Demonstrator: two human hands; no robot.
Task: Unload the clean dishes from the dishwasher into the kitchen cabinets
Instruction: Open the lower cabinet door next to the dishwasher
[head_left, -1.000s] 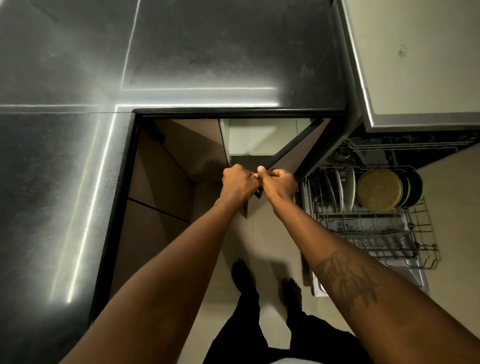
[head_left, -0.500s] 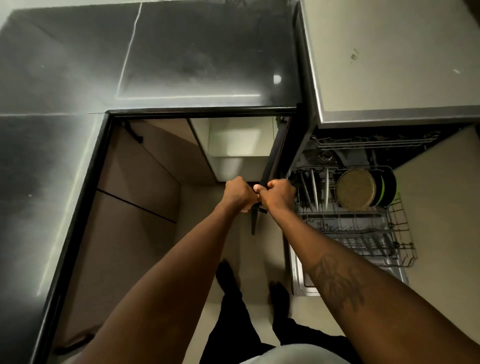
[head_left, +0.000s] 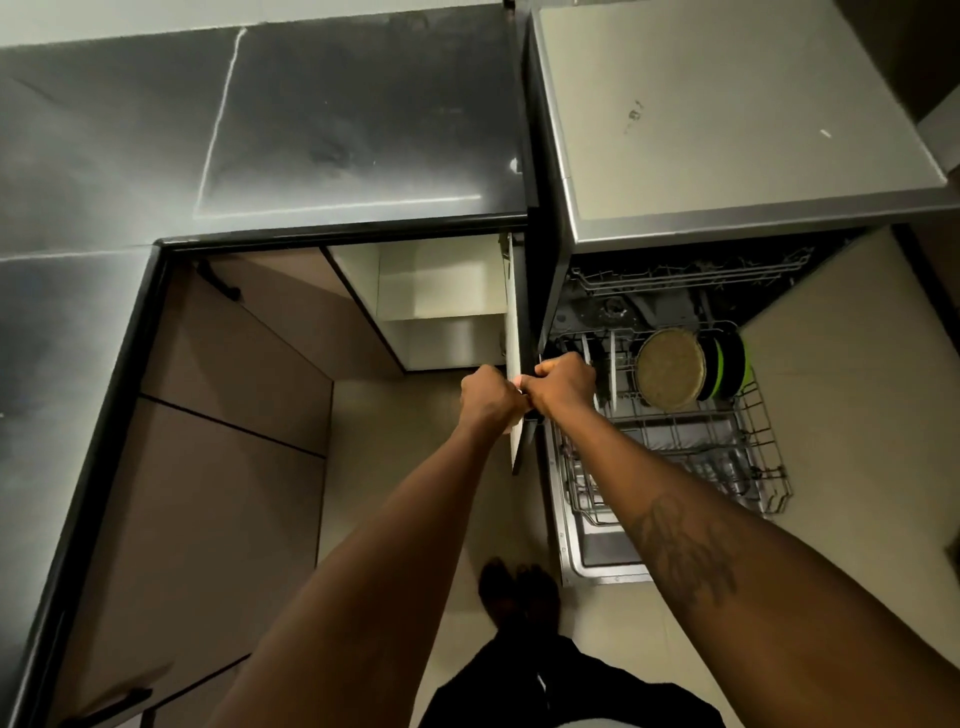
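Note:
My left hand (head_left: 489, 392) and my right hand (head_left: 563, 383) both grip the top edge of an open cabinet door (head_left: 516, 332), which stands edge-on beside the dishwasher (head_left: 727, 156). Behind the door the cabinet (head_left: 447, 291) shows pale, bare shelves. The dishwasher's lower rack (head_left: 727, 452) is pulled out to the right. It holds a round tan plate (head_left: 670, 368), dark plates with green rims (head_left: 727, 364) and upright white plates (head_left: 613, 364).
A dark stone countertop (head_left: 311, 130) wraps around the corner on the left and at the back. Brown cabinet fronts with black handles (head_left: 208, 415) run down the left. My feet (head_left: 514, 587) stand on the beige floor between cabinets and dishwasher door.
The cabinet door has swung further open to the right, from a slant to edge-on against the dishwasher. Both hands moved right with it, and more of the cabinet's inside shows.

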